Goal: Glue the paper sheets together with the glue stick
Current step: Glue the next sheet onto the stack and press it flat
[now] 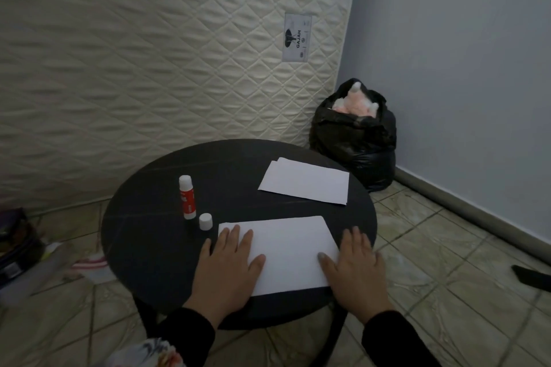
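A white paper sheet (286,250) lies at the near side of the round black table (155,247). My left hand (228,268) lies flat on the sheet's left end with straight fingers. My right hand (356,270) presses flat at its right edge. A red and white glue stick (187,197) stands upright and uncapped to the left. Its white cap (205,221) stands beside it, close to the sheet's far left corner. More white sheets (307,182) lie stacked at the table's far right.
A quilted mattress (164,53) leans against the wall behind the table. A full black rubbish bag (354,134) sits in the corner to the right. Clutter (18,253) lies on the tiled floor at the left, and a dark object (530,275) at the right edge.
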